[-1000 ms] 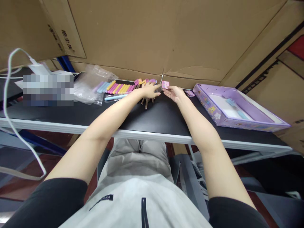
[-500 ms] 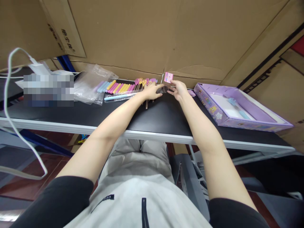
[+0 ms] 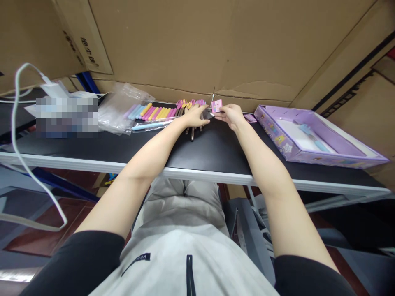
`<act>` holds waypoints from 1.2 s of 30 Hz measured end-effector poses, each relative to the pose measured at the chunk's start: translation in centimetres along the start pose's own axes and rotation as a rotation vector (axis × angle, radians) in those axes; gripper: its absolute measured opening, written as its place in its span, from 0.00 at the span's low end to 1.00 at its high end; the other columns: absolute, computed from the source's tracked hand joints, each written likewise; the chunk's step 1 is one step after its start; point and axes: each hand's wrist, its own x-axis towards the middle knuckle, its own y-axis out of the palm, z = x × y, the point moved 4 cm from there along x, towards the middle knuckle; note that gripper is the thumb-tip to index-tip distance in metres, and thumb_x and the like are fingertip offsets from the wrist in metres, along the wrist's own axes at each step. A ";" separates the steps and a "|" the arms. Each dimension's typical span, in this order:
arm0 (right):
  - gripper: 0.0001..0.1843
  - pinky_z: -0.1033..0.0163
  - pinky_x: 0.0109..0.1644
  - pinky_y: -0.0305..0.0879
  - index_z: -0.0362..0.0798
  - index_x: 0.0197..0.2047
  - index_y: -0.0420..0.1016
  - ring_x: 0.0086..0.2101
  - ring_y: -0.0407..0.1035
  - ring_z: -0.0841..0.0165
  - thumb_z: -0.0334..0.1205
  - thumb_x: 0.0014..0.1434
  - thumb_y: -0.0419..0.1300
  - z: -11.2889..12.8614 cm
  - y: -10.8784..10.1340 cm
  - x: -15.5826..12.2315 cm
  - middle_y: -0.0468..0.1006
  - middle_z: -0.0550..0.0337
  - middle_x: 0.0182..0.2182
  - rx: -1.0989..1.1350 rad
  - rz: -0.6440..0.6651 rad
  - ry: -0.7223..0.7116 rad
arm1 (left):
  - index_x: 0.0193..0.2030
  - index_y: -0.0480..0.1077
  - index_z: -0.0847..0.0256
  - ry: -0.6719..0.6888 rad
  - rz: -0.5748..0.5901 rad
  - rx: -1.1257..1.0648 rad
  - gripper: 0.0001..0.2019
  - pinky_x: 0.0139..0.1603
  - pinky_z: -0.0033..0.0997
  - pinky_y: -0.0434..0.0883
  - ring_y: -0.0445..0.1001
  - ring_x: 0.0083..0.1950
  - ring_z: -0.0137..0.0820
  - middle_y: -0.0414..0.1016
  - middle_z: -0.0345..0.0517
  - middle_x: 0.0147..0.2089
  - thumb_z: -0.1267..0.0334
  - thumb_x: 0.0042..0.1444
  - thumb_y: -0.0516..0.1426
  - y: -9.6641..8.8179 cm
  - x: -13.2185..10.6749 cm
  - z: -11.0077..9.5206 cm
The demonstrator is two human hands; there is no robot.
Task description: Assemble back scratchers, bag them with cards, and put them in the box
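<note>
My right hand (image 3: 231, 115) pinches a small pink square item (image 3: 216, 106) just above the black table (image 3: 92, 148), near the far cardboard wall. My left hand (image 3: 194, 116) reaches to meet it, fingertips touching a thin clear wrapper at the pink item, and rests over a fan of pencils (image 3: 193, 131) with coloured tops. Left of that hand lies a row of pink, yellow and blue sticks (image 3: 152, 113) on clear plastic.
An open purple box (image 3: 314, 137) holding a blue tool lies at the right. A small purple item (image 3: 250, 118) lies between it and my right hand. Clear plastic bags (image 3: 119, 109) and a white charger with cable (image 3: 49, 88) sit at the left. Cardboard walls close the back.
My right hand lifted the pink item up from the table, then brought it back down a little to my left fingertips. My left hand stayed over the pencils.
</note>
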 end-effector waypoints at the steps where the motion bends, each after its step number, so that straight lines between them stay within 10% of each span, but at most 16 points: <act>1: 0.15 0.60 0.48 0.80 0.50 0.34 0.59 0.28 0.77 0.73 0.22 0.67 0.55 0.0 0.0 0.0 0.76 0.63 0.27 -0.009 -0.003 -0.003 | 0.82 0.54 0.63 -0.005 -0.006 -0.001 0.42 0.80 0.63 0.56 0.57 0.82 0.58 0.60 0.68 0.80 0.51 0.66 0.59 0.0 0.0 0.0; 23: 0.14 0.48 0.52 0.81 0.50 0.37 0.65 0.30 0.80 0.65 0.22 0.57 0.63 -0.1 0.1 -0.4 0.79 0.60 0.29 -0.023 0.151 0.064 | 0.73 0.64 0.62 0.051 -0.107 -0.005 0.35 0.73 0.62 0.64 0.68 0.73 0.59 0.72 0.66 0.71 0.49 0.63 0.61 0.7 1.0 1.1; 36: 0.15 0.60 0.45 0.79 0.46 0.32 0.67 0.27 0.77 0.70 0.17 0.61 0.59 0.4 -0.6 -1.0 0.80 0.58 0.25 -0.089 0.172 0.065 | 0.71 0.65 0.66 0.086 -0.086 -0.005 0.33 0.73 0.61 0.63 0.69 0.72 0.58 0.71 0.69 0.71 0.50 0.64 0.60 0.7 0.9 1.0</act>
